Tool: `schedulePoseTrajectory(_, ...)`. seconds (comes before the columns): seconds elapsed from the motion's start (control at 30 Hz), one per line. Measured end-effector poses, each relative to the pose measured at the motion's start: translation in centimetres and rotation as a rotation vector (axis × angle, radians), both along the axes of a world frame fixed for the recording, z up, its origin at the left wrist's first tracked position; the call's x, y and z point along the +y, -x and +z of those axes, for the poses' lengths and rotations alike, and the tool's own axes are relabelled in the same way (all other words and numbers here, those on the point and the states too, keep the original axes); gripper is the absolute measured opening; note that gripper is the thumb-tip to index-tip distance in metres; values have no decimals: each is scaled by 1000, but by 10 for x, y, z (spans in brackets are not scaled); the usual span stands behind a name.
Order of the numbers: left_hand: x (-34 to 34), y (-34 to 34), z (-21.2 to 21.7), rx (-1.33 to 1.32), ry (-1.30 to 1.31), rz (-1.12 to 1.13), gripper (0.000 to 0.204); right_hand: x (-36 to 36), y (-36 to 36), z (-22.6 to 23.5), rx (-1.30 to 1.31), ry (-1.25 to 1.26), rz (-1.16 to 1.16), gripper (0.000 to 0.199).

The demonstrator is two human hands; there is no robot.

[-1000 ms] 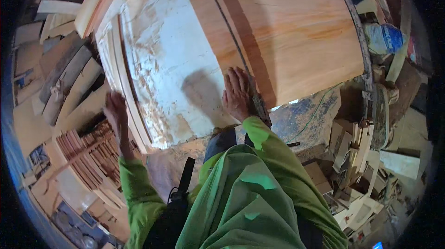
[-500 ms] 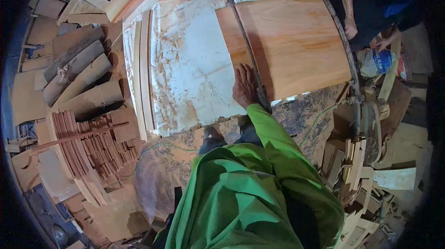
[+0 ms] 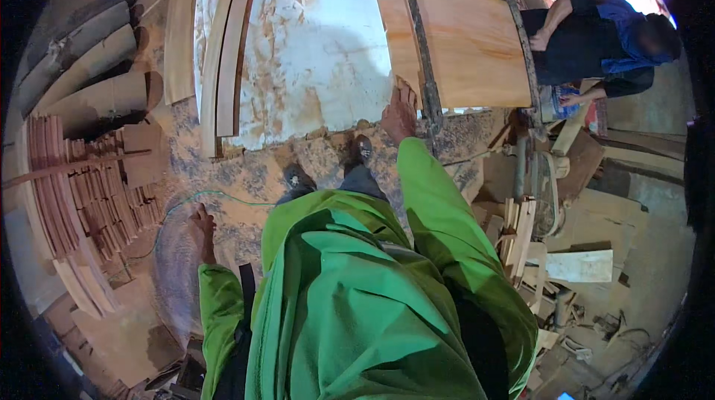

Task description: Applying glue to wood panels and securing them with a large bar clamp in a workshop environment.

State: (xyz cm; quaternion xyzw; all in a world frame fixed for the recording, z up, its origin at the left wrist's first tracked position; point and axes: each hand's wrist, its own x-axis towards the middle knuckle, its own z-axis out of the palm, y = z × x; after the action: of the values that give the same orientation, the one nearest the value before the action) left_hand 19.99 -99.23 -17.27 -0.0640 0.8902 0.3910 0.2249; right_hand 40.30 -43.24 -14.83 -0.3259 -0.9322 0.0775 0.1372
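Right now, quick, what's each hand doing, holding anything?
Left hand: open, empty, hanging free.
Right hand: open, flat on the table edge beside the wooden panel.

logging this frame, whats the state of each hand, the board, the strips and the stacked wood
right hand: flat on the table edge, holding nothing
left hand: hanging free, empty
plywood board: lying flat on the white table
long strips: lying side by side
small wood pieces: stacked on the floor

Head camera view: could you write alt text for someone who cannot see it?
A person in a green jacket rests the right hand on the near edge of a white, stained worktable beside a flat orange-brown wooden panel; the left hand hangs over the sawdust-covered floor.
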Motion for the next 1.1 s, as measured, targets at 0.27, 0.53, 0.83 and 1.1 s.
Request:
schedulePoseTrajectory(0.27,-111,-77,-110,-169,-153,-48,28,-34,-35,0,-94,131,-39,48)
schedulePoseTrajectory(0.53,-137,-125,-159,-160,233,-262,25,-35,-39,2,-145,-35,-54,47)
schedulePoseTrajectory(0.83,-64,-51,-108,-217,27,5,20,-29,-23,15,-42,32,-78,52)
schedulePoseTrajectory(1.1,3,-18,-48,281,-1,-70,18,12,-13,34,12,112,-83,42)
